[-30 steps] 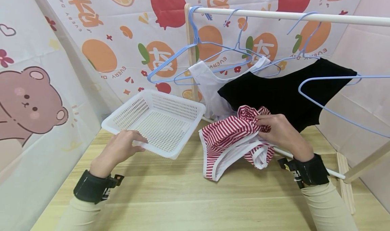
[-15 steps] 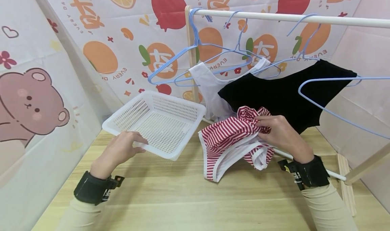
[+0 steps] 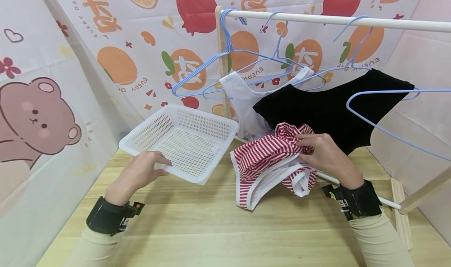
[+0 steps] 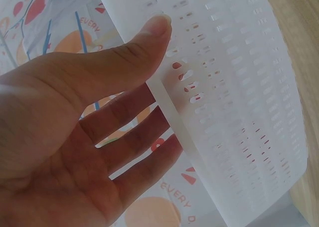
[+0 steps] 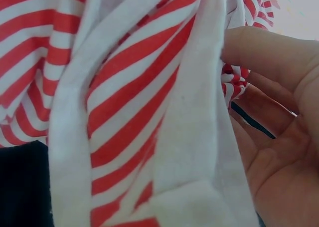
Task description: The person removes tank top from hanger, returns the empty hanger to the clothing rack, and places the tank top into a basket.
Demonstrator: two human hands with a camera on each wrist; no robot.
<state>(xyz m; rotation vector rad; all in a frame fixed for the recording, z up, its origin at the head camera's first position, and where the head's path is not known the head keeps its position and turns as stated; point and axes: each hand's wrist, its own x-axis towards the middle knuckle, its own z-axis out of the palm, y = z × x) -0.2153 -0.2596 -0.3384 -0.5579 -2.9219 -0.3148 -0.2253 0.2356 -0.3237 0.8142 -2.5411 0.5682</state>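
Observation:
In the head view my left hand (image 3: 141, 173) grips the near rim of a white plastic basket (image 3: 208, 173), which is tilted up off the wooden table with nothing inside. The left wrist view has the thumb against the basket's perforated outer wall (image 4: 234, 87) and the other fingers past its rim. My right hand (image 3: 325, 153) pinches a bunched red-and-white striped tank top (image 3: 260, 153) with white trim, low over the table. Close up in the right wrist view, folds of the striped top (image 5: 134, 102) hang beside the thumb, partly hiding the fingertips.
A clothes rack with a white rail (image 3: 310, 18) stands behind. On blue hangers hang a white tank top (image 3: 243, 98) and a black top (image 3: 324, 110). Several bare hangers (image 3: 201, 71) bunch at the rail's left end, and another hanger (image 3: 394, 132) juts in at right.

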